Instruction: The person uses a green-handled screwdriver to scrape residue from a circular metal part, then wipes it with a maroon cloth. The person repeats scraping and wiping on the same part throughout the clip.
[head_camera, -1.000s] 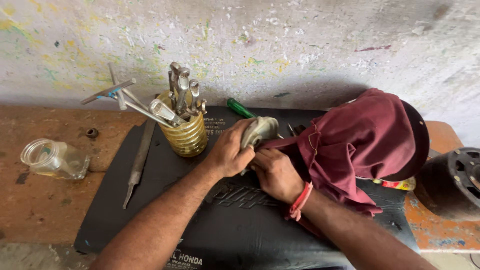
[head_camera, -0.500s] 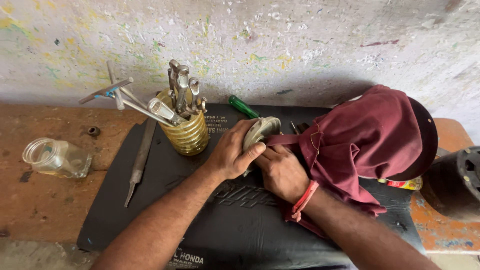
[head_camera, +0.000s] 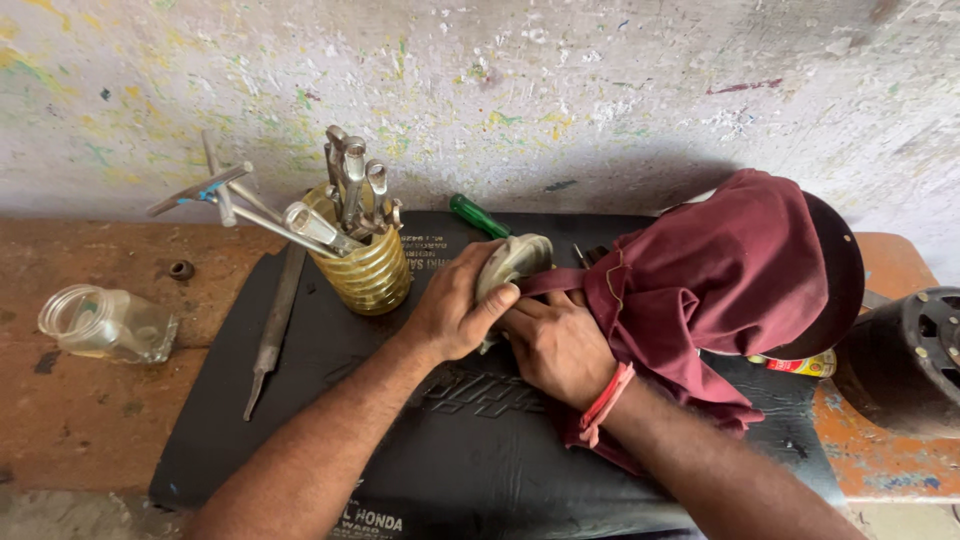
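The left hand (head_camera: 455, 310) grips a round metal part (head_camera: 512, 262); the right hand (head_camera: 560, 345) pinches the maroon cloth (head_camera: 720, 280) against it, on the desk (head_camera: 90, 420).

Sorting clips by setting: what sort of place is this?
Likely a small repair workshop: a tool-filled jar, a metal file on a black mat, and a worn, paint-flecked wall.

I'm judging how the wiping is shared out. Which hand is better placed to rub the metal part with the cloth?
Probably the right hand: it lies against the maroon cloth, while the left hand grips the round metal part.
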